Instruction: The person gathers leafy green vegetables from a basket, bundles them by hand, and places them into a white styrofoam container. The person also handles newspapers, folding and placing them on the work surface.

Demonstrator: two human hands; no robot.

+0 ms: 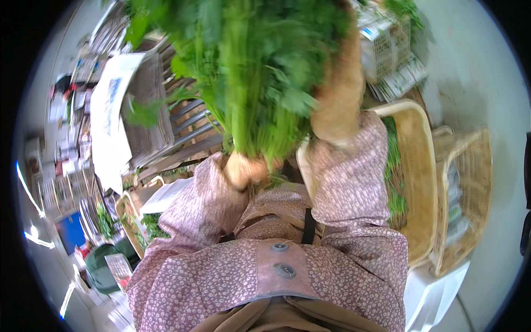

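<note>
A large bunch of leafy green vegetables, blurred by motion, fills the upper middle of the head view, its leaves upward and stems toward me. Near my lap, my left hand is closed around the lower stems. My right hand lies along the right side of the bunch; its fingers are hidden behind or among the leaves, so its grip cannot be made out.
At the left, paper stacks lie beside a slatted rack. On the right, a plastic basket holds bundled greens, with another basket beyond it. A crate stands at the upper right.
</note>
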